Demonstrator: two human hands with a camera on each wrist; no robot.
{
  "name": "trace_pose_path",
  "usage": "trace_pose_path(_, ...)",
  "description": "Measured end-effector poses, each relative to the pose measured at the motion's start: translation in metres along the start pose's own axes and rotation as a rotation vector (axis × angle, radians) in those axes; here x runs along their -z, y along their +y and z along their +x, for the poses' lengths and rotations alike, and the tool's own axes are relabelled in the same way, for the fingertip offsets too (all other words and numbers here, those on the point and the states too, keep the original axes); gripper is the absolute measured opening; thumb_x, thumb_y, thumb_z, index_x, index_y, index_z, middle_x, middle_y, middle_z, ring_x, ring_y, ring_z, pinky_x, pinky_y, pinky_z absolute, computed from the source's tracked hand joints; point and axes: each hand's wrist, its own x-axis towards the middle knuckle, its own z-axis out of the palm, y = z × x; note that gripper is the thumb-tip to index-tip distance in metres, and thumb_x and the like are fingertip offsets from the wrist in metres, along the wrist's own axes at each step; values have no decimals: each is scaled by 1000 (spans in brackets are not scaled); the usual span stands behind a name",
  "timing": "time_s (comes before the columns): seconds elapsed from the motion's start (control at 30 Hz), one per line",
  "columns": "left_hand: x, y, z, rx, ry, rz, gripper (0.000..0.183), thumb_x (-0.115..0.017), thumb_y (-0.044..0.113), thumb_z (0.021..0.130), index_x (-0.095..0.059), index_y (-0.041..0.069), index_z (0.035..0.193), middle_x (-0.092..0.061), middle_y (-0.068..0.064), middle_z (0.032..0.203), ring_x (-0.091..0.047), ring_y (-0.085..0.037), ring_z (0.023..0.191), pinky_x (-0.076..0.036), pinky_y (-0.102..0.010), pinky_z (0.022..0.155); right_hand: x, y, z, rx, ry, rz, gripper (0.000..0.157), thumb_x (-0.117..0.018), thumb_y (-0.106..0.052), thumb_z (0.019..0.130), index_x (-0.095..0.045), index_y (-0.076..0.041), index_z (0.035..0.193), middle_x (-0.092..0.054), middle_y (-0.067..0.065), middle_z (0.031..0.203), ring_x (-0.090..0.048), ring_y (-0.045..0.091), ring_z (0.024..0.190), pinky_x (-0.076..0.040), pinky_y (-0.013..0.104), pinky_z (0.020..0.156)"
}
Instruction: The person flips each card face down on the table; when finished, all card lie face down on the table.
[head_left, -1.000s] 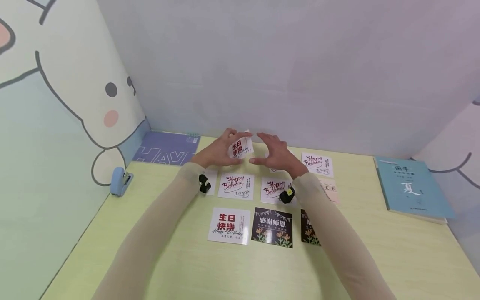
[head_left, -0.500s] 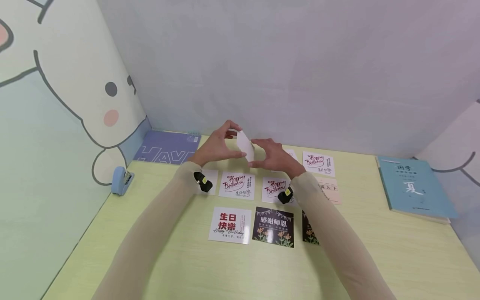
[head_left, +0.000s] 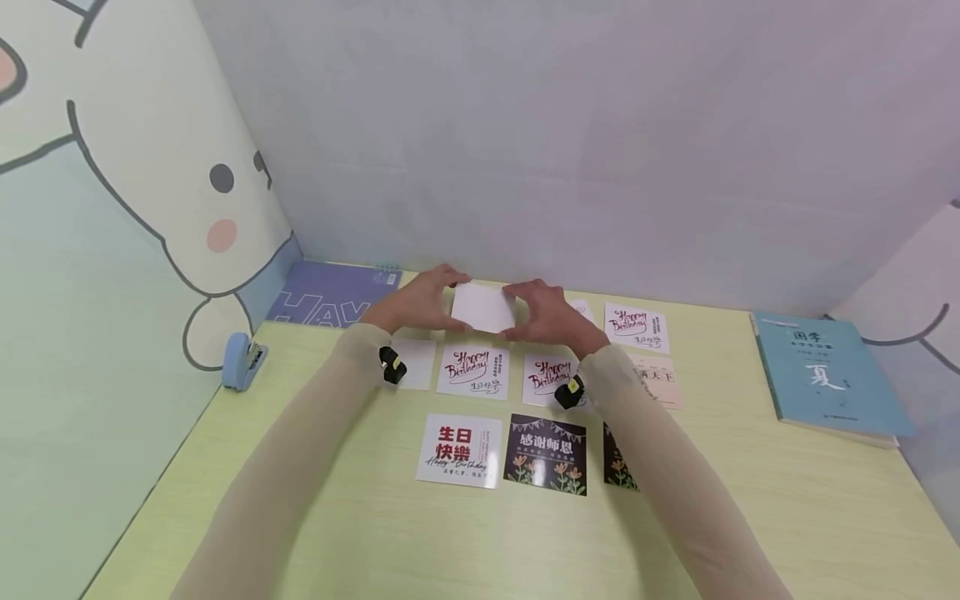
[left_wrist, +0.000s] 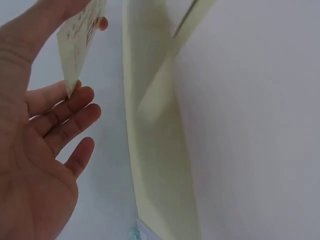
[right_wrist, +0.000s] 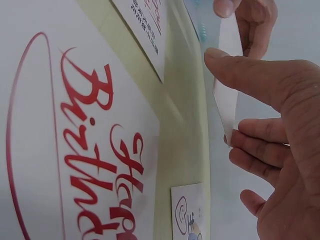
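Note:
Between my two hands, close to the back wall, is a small card [head_left: 483, 308], its blank white side facing up in the head view. My left hand [head_left: 417, 305] pinches its left edge. On the opposite edge, thumb and fingers of my right hand [head_left: 551, 315] grip it too. The left wrist view shows print on the other face of the card [left_wrist: 80, 42]. Just in front lie two "Happy Birthday" cards, one left [head_left: 471, 371] and one right [head_left: 550, 377], plus a white card [head_left: 416, 365] partly behind my left wrist.
Nearer me lie a red-lettered white card [head_left: 457, 452] and two dark flowered cards, one whole [head_left: 546, 454], one half hidden [head_left: 619, 458] by my sleeve. A pink card [head_left: 662, 382] lies right. Blue stapler [head_left: 240, 363] and purple notebook [head_left: 333, 294] are left; a blue book [head_left: 832, 379] is right.
The card has turned over, from its red-lettered side through edge-on to its blank side, and come lower. My right hand has taken hold of it; my left hand has shifted left.

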Motion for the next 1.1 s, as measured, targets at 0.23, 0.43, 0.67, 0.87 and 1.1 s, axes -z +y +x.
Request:
trace_pose_path(0.23,-15,-9,2,70,-82,183,98,-89,53,82,-49,10,161,-41,-15,165,-40,-38,154,-32,-59,128,-9,0,1,-24,-25,-75,95,-86,-47,84,-47,-10,161,-52,13,165,-43,34,154,-27,58,124)
trace_pose_path(0.43,-17,-8,3,106,-133,244,96,-85,56,85,-48,13,162,-40,-13,166,-32,-37,157,-28,-60,129,-9,3,-4,-49,-37,-113,99,-84,-50,87,-39,-12,167,-45,10,170,-37,34,159,-26,60,126)
trace_pose_path(0.67,-15,-6,2,127,-133,232,104,-83,58,87,-35,17,169,-35,-15,172,-28,-41,161,-22,-64,131,0,20,-18,-43,0,-87,104,-85,-49,86,-34,-11,168,-39,14,173,-34,39,160,-26,64,122)
trace_pose_path(0.87,-23,2,10,114,-98,212,111,-81,62,86,-27,18,172,-30,-15,176,-22,-39,165,-19,-63,131,7,39,-37,-66,-5,-74,106,-84,-47,88,-29,-12,170,-36,15,175,-32,41,159,-24,65,122)
trace_pose_path(1.1,-40,31,35,56,-117,211,112,-80,66,85,-27,18,171,-29,-12,178,-22,-36,166,-13,-62,135,14,59,-56,-130,-22,-68,107,-84,-47,86,-27,-14,171,-34,14,175,-31,41,157,-25,64,120)
